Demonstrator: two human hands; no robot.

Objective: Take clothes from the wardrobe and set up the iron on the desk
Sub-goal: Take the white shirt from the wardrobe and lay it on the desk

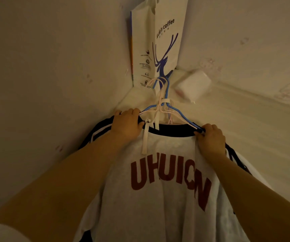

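The left hand (126,125) clenches the left shoulder of a grey T-shirt (158,198) on stacked hangers (165,109); dark red letters read "UHUICN". Behind hangs a white paper bag (165,41) printed "luckin coffee". The right hand (210,138) pinches the right shoulder.

Grey T-shirt (158,198), dark collar, red block lettering across the front, hung on a blue hanger (177,111) bunched with a pink hanger (158,109). Left hand (126,125) grips the shirt's left shoulder; right hand (210,138) pinches the right shoulder at the hanger's end. Behind: white paper bag (165,41) printed "luckin coffee" with a blue deer, and a small white packet (192,85) just right of its base.
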